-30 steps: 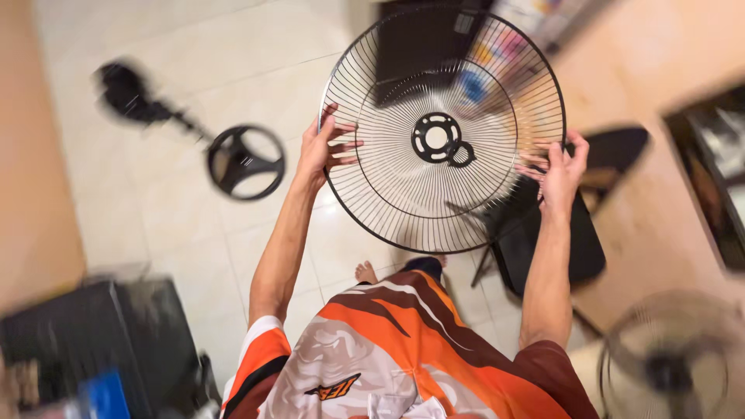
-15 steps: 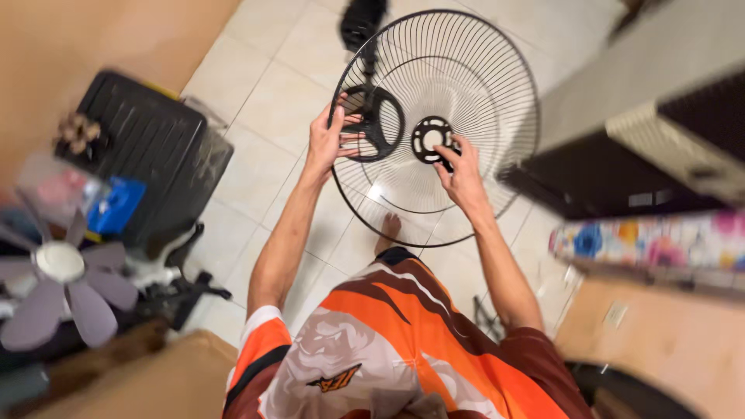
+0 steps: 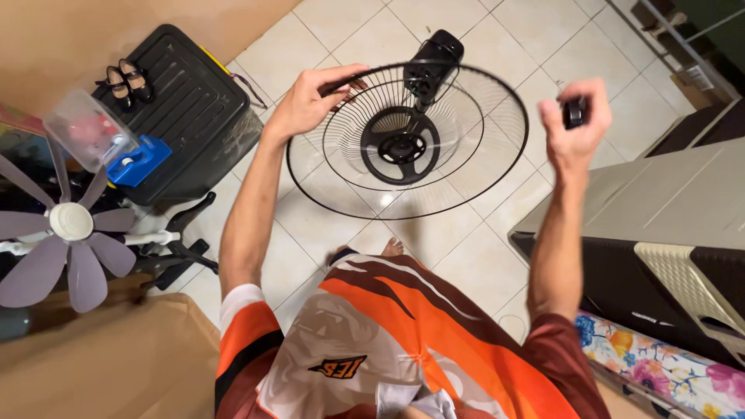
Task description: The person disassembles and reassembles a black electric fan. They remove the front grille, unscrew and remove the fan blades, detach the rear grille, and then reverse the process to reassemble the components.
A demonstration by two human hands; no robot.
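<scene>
Left hand (image 3: 304,105) grips the rim of a round black wire fan guard (image 3: 407,143), fingers curled over the upper-left edge, and carries it alone, tilted nearly flat in the air above the tiled floor (image 3: 365,35). Right hand (image 3: 576,124) is raised well apart from the guard, closed around a small dark part (image 3: 574,112); what that part is cannot be told at this size.

With one hand on one edge, the wide guard hangs off-balance, so it could swing down or twist out of the fingers and land on the tiles near the bare toes (image 3: 393,248) below. The thin wires could bend if it does. The small dark part looks easy to lose if the fist loosens.

Below the guard stands a black fan motor head (image 3: 433,62) on its post; a sagging rim could knock against it. To the left sit a black bin (image 3: 186,116) and a bare-bladed fan (image 3: 66,233), and to the right a grey-topped cabinet (image 3: 660,198), both close enough to catch a swinging rim.
</scene>
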